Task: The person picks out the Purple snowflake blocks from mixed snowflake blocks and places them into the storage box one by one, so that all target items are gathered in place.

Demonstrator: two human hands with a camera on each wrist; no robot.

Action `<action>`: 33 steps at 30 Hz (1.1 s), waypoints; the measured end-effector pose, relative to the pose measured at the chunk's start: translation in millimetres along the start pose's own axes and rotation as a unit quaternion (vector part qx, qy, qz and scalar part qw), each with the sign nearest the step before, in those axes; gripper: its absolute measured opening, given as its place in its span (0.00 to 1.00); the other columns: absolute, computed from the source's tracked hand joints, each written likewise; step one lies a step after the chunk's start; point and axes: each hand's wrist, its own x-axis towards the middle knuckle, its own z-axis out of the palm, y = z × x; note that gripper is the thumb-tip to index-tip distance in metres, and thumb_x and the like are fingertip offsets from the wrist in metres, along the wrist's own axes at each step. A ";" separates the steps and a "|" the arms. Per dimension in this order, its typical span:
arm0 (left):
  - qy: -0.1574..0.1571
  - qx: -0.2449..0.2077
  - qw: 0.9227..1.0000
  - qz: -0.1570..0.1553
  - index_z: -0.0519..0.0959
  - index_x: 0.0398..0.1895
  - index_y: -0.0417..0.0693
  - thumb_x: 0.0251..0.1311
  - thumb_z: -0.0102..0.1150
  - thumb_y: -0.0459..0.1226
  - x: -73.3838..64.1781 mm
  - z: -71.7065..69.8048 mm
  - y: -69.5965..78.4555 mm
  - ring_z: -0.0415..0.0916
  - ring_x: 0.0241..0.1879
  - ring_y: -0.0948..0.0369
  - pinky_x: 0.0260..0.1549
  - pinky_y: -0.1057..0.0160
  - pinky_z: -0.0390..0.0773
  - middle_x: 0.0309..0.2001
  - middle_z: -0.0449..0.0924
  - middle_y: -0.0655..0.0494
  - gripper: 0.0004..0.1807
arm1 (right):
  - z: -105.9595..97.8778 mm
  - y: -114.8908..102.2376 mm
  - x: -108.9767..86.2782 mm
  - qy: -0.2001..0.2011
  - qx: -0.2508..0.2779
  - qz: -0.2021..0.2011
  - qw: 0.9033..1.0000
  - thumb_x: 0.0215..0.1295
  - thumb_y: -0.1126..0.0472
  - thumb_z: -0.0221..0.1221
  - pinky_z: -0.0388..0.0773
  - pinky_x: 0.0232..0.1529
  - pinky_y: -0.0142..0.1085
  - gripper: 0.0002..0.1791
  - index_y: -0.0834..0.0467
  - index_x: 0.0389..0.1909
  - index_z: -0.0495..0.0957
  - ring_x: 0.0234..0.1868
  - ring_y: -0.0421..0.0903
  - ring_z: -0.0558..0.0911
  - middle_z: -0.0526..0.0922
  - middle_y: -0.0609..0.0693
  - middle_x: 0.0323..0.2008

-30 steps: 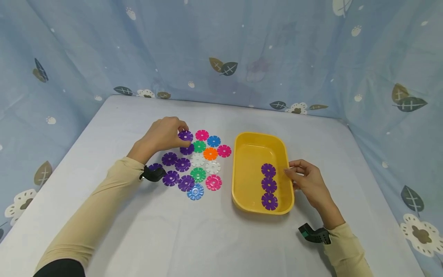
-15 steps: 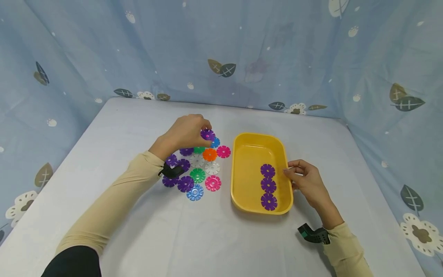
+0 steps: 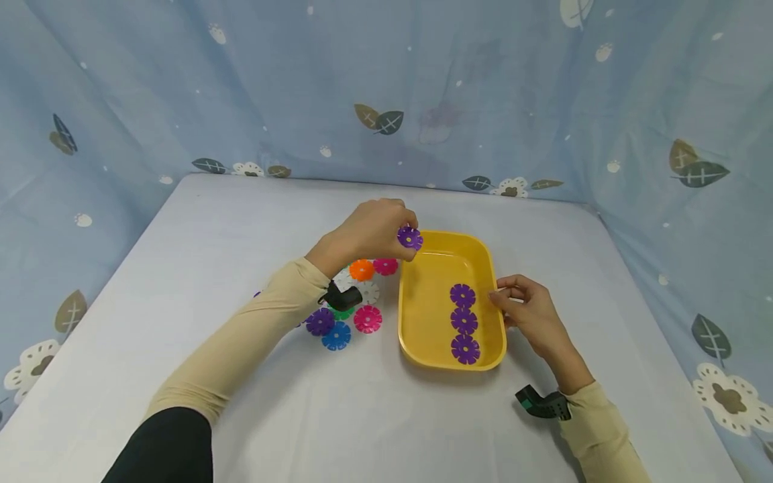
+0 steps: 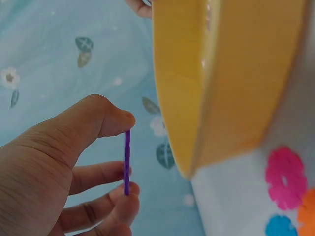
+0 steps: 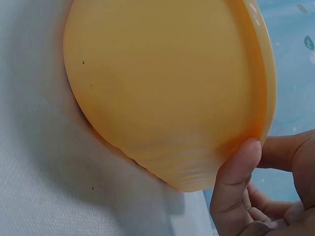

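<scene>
My left hand (image 3: pixel 374 231) pinches a purple flower-shaped plastic disc (image 3: pixel 410 239) between thumb and fingers, at the far left corner of a yellow tray (image 3: pixel 425 315). In the left wrist view that disc (image 4: pixel 127 164) stands edge-on, apart from the tray wall (image 4: pixel 241 88). Three purple discs (image 3: pixel 464 320) lie in a column on the right side of the tray floor. My right hand (image 3: pixel 534 318) holds the tray's right rim; the right wrist view shows thumb and finger (image 5: pixel 236 172) on that rim.
Left of the tray lie loose flower discs: a pink one (image 3: pixel 368 318), a blue one (image 3: pixel 336 336), an orange one (image 3: pixel 362 270) and a purple one (image 3: pixel 320 322). My left forearm (image 3: pixel 241 342) covers others. A blue patterned curtain (image 3: pixel 386 87) hangs behind the white table (image 3: pixel 362 416).
My left hand has lifted the purple disc from the pile and carried it rightward to the tray's far left corner. The right hand keeps its hold on the rim.
</scene>
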 end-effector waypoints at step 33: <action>-0.146 0.021 0.988 0.045 0.81 0.39 0.50 0.55 0.71 0.51 80.7 50.4 54.1 0.72 0.31 0.62 0.32 0.68 0.72 0.32 0.77 0.60 0.17 | -2.7 -1.2 0.2 -0.006 0.029 -0.004 1.000 0.70 0.61 0.62 0.82 0.25 0.37 0.20 0.69 0.54 0.71 0.25 0.46 0.82 0.78 0.64 0.38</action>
